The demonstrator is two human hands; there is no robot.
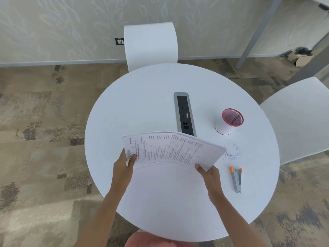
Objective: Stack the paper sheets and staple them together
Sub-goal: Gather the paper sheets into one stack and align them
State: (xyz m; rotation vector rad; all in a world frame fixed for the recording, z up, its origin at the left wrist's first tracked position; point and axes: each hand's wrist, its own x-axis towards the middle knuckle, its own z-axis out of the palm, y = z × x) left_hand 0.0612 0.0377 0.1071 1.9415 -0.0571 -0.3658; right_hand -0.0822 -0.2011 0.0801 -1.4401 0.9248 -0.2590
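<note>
A bundle of printed paper sheets (170, 150) is held above the round white table (142, 107), bowed upward in the middle. My left hand (123, 166) pinches its left end, thumb on top. My right hand (209, 173) grips its near right corner. A grey stapler with orange tips (236, 179) lies on the table to the right of my right hand, apart from it.
A red mesh cup with a white base (229, 122) stands at the right. A grey socket panel (185, 114) is set into the table's middle. Loose staples (233, 151) are scattered near the stapler. White chairs stand at the far side (151, 45) and the right (299, 118).
</note>
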